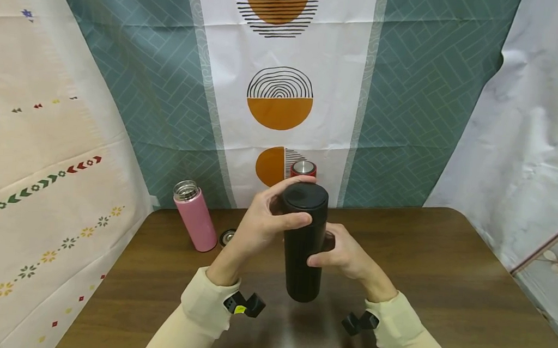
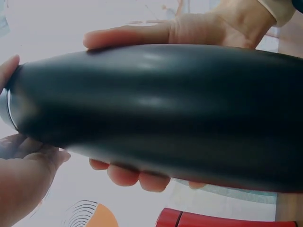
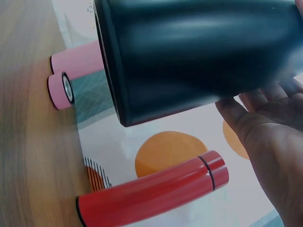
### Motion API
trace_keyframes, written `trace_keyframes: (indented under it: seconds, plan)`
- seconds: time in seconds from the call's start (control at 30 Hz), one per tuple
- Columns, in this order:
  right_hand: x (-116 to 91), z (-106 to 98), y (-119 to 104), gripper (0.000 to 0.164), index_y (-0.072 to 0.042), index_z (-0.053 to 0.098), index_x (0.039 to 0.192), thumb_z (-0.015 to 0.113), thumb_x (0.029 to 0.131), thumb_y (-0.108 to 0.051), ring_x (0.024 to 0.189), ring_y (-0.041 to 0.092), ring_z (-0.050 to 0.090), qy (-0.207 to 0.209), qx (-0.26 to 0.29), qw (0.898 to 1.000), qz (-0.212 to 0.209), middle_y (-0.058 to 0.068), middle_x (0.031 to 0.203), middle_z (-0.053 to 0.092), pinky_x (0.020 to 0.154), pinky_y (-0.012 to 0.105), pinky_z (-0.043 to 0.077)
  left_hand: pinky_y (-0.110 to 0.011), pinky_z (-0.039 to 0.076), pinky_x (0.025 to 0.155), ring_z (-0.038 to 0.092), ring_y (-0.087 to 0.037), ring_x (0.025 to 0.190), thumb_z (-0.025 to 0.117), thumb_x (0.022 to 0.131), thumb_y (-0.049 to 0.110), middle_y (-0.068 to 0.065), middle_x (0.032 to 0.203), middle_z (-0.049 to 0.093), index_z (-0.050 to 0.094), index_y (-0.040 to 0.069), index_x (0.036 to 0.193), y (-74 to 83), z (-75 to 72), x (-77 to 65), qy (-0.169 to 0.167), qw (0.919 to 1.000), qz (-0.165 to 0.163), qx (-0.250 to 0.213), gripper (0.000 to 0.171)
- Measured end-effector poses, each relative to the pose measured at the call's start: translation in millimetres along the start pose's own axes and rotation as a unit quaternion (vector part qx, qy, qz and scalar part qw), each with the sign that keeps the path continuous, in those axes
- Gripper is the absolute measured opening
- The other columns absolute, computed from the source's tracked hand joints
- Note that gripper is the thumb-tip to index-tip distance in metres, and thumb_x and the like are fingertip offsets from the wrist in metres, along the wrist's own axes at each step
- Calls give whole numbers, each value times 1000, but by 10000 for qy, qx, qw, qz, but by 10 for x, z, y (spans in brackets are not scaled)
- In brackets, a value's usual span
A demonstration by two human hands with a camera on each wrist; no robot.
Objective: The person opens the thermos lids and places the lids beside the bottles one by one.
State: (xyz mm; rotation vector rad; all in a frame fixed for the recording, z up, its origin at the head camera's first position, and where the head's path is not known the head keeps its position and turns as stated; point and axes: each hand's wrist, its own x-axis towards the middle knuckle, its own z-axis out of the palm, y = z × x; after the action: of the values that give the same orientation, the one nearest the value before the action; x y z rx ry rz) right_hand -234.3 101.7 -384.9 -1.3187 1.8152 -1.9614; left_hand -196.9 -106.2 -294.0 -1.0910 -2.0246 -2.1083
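Observation:
Held up off the table between both hands is a black thermos flask [image 1: 304, 258], upright and slightly tilted, with its black lid [image 1: 306, 195] on top. My left hand [image 1: 268, 219] grips it around the lid, thumb across the front. Lower down, my right hand [image 1: 346, 251] holds the flask's body from the right side, its thumb in front. In the left wrist view the right hand's fingers [image 2: 125, 176] show beyond the dark body. The flask's base hangs above the table in the right wrist view.
A pink thermos [image 1: 196, 222] stands without its lid at the back left of the wooden table [image 1: 151, 295]. Its pink lid [image 3: 60, 91] lies beside it. Behind the black flask, a red thermos [image 3: 151, 194] stands near the hanging cloth [image 1: 408, 97].

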Motion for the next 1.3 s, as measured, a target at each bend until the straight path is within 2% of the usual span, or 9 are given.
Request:
trace_keyframes:
  seconds: [0.13, 0.23, 0.5, 0.63, 0.73, 0.8, 0.9, 1.1, 1.3]
  plan:
    - [-4, 13, -13, 51, 6, 65, 125, 84, 83, -17, 104, 21, 70, 150, -181, 9997, 63, 2, 114, 75, 91, 36, 57, -44, 54, 97, 65, -30, 109, 85, 87, 32, -14, 123, 69, 58, 10, 145, -1, 28, -17, 165, 9998, 14, 76, 67]
    - [-7, 33, -21, 53, 10, 63, 126, 84, 83, -15, 103, 21, 70, 274, -246, 9993, 111, 2, 114, 75, 91, 36, 57, -44, 55, 97, 66, -30, 109, 86, 86, 36, -14, 124, 69, 58, 11, 145, -10, 40, -21, 269, 9996, 19, 122, 70]
    - [-14, 90, -27, 49, 2, 67, 126, 84, 84, -17, 99, 24, 70, 791, -717, 9940, 235, 6, 112, 75, 89, 35, 58, -41, 57, 94, 68, -30, 107, 85, 88, 26, -13, 123, 70, 58, 13, 145, -43, 102, -28, 734, 9970, 138, 222, 64]
    - [-3, 112, -29, 49, -3, 68, 128, 84, 85, -17, 99, 25, 71, 1084, -1062, 9880, 298, 7, 114, 75, 91, 35, 57, -39, 59, 90, 69, -28, 104, 83, 88, 14, -12, 121, 71, 60, 15, 144, -73, 160, -17, 1155, 9917, 303, 476, 60]
    - [-3, 104, -33, 48, -4, 68, 128, 84, 84, -16, 100, 26, 70, 1188, -1177, 9852, 382, 7, 114, 75, 91, 35, 56, -38, 59, 90, 70, -25, 104, 84, 88, 16, -8, 121, 72, 60, 21, 144, -79, 184, -17, 1313, 9879, 264, 788, 60]
    - [-7, 83, -45, 47, -5, 69, 127, 85, 84, -16, 100, 25, 70, 1192, -1208, 9845, 433, 7, 113, 75, 91, 34, 56, -39, 58, 93, 70, -25, 106, 84, 89, 22, -7, 123, 71, 58, 24, 146, -67, 166, -16, 1174, 9894, 208, 834, 63]
    - [-16, 35, -71, 46, -4, 69, 126, 84, 84, -18, 100, 24, 70, 1055, -1114, 9872, 442, 6, 113, 75, 91, 34, 56, -41, 56, 99, 67, -27, 113, 84, 89, 38, -9, 130, 68, 53, 23, 151, -37, 80, -12, 670, 9956, 129, 645, 71]
    - [-16, -49, -93, 42, -7, 68, 127, 79, 88, -18, 102, 28, 70, 355, -232, 9986, 306, 9, 115, 73, 91, 39, 57, -45, 50, 108, 60, -31, 126, 80, 89, 49, -12, 144, 59, 47, 15, 156, 6, -102, 34, -257, 9994, -28, 223, 82]
    - [-1, -79, -62, 38, -19, 70, 125, 78, 88, -19, 101, 24, 70, 57, 80, 9998, 194, 6, 114, 74, 88, 40, 59, -46, 48, 109, 59, -29, 126, 81, 88, 50, -12, 142, 61, 47, 13, 156, -23, -124, 94, -568, 9980, -162, 202, 85]
